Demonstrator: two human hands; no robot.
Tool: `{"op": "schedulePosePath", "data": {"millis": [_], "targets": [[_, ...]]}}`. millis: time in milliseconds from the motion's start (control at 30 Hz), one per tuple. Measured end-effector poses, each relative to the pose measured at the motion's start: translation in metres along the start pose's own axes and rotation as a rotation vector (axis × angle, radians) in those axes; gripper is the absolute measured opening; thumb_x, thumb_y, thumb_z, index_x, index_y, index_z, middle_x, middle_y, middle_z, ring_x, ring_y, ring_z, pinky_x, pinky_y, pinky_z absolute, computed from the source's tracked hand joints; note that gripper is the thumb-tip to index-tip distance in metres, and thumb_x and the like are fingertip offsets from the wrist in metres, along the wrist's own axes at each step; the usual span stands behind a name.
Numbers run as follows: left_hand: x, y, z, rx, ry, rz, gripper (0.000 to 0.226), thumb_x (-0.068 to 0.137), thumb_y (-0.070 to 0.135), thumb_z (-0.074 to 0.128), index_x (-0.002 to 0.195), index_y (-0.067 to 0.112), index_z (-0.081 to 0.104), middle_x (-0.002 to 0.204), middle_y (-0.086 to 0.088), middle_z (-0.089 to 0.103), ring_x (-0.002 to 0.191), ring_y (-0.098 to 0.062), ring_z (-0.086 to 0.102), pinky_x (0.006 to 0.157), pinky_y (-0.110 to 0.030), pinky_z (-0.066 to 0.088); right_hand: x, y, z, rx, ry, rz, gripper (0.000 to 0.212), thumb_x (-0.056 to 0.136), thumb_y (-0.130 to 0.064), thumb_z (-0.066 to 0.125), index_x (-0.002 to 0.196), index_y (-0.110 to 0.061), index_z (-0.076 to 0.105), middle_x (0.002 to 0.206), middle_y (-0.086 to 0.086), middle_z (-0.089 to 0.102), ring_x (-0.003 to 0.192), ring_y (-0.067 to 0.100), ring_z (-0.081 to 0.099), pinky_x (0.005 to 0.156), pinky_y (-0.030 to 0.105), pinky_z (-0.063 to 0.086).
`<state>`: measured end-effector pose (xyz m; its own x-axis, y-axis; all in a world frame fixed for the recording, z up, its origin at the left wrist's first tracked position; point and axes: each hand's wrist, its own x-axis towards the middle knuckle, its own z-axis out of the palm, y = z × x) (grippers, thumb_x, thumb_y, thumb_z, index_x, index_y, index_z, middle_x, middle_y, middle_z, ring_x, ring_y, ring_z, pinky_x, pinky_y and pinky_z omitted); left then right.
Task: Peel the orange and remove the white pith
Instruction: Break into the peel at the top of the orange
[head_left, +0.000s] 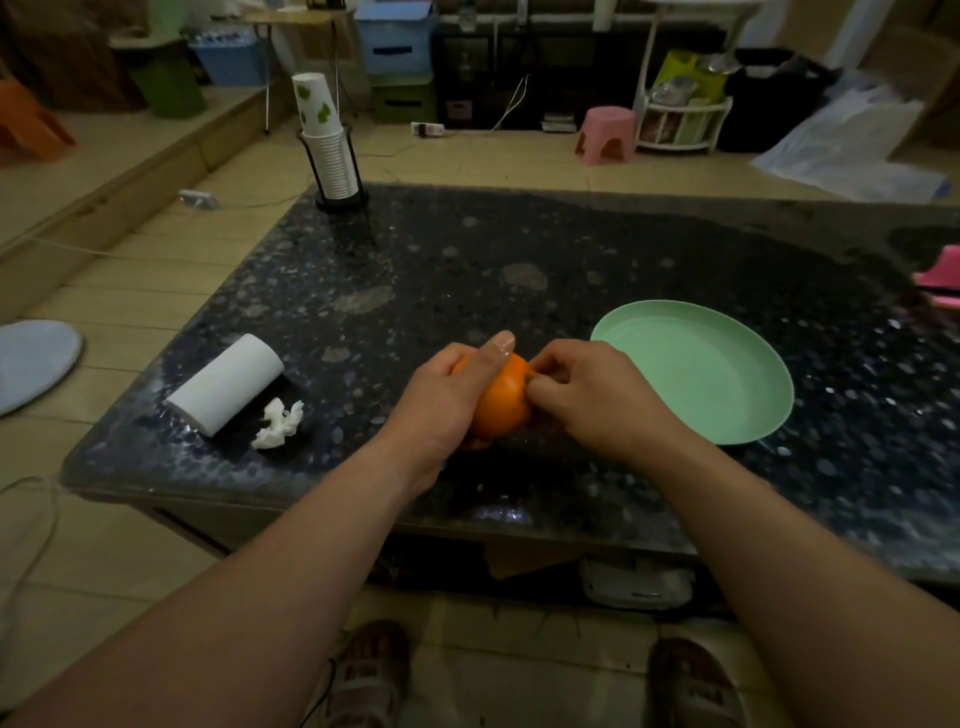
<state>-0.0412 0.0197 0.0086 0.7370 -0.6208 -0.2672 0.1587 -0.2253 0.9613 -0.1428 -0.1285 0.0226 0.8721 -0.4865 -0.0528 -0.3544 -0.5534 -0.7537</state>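
Orange and round, the orange (501, 397) sits between my two hands, held over the dark speckled table (519, 260). My left hand (447, 400) wraps around it from the left side, with the thumb lying up over the top. My right hand (587, 395) comes in from the other side, and its curled fingers pinch at the skin near the top of the fruit. I cannot see the fingertips well, so I cannot tell if a nail is under the peel. The skin looks whole, so I think the peeling is only starting. Just to the right of the grip is a green plate (691, 374), a good place for the peel. To the left of the grip lie a white paper roll (226, 384) and a crumpled tissue (278, 423). Things could go wrong from here. If I dig too deep, the nail can poke into the fruit and juice can squirt out. If the left hand squeezes too hard, the fruit can squash. If it holds too loosely, the fruit can slip, drop and roll off the table edge near me.
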Motion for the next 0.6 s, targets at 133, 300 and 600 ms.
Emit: {"op": "schedulePosePath", "data": {"millis": [133, 300, 600], "targets": [[0.003, 0.001, -0.002, -0.037, -0.012, -0.02, 0.054, 0.091, 0.076, 0.063, 0.118, 0.03, 0.069, 0.117, -0.011, 0.076, 0.095, -0.031, 0.077, 0.06, -0.032, 0.056, 0.001, 0.004, -0.002, 0.064, 0.031, -0.008, 0.007, 0.099, -0.026, 0.068, 0.1, -0.027, 0.075, 0.083, -0.002, 0.078, 0.073, 0.011, 0.077, 0.074, 0.038, 0.066], [0.003, 0.003, -0.008, -0.142, -0.031, -0.09, 0.059, 0.09, 0.077, 0.062, 0.128, 0.033, 0.066, 0.117, -0.012, 0.076, 0.082, -0.023, 0.077, 0.059, -0.032, 0.057, 0.0, 0.001, -0.014, 0.357, -0.158, 0.045, 0.019, 0.108, -0.024, 0.062, 0.113, -0.014, 0.076, 0.097, 0.008, 0.081, 0.085, 0.02, 0.081, 0.071, 0.036, 0.067], [0.003, -0.003, -0.005, -0.024, -0.017, -0.002, 0.053, 0.092, 0.075, 0.061, 0.117, 0.03, 0.069, 0.116, -0.01, 0.076, 0.092, -0.027, 0.077, 0.06, -0.03, 0.056, 0.002, 0.001, -0.008, 0.064, -0.087, 0.001, 0.008, 0.099, -0.019, 0.071, 0.105, -0.024, 0.074, 0.081, -0.002, 0.079, 0.071, 0.008, 0.078, 0.066, 0.029, 0.063]]}}
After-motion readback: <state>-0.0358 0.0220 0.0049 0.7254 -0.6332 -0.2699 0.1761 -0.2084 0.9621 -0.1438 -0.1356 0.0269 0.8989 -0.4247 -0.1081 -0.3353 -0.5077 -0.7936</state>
